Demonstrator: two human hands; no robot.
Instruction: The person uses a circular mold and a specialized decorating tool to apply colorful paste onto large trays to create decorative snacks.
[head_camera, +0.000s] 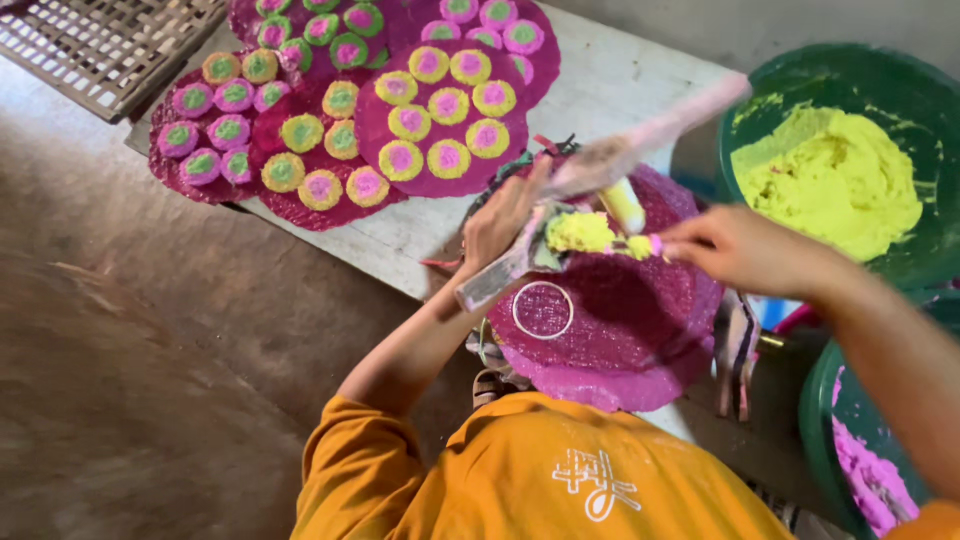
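Note:
My left hand (500, 218) grips a flat paddle (492, 280) that carries a lump of yellow dough (580, 232). My right hand (738, 248) pinches a thin pink-tipped stick (648, 245) whose end touches that lump. A long pale pink tool (655, 128), blurred, slants up to the right from my left hand. Under both hands a round pink woven mat (640, 325) rests on my lap, with a white ring (542, 310) lying on it. My shirt is orange.
Several pink mats (375, 110) on a pale table (610, 85) hold rows of pink, green and yellow dough rounds (448, 105). A green basin of yellow dough (830, 175) stands at right, a basin with pink dough (865, 470) below it. A metal grate (95, 45) lies top left.

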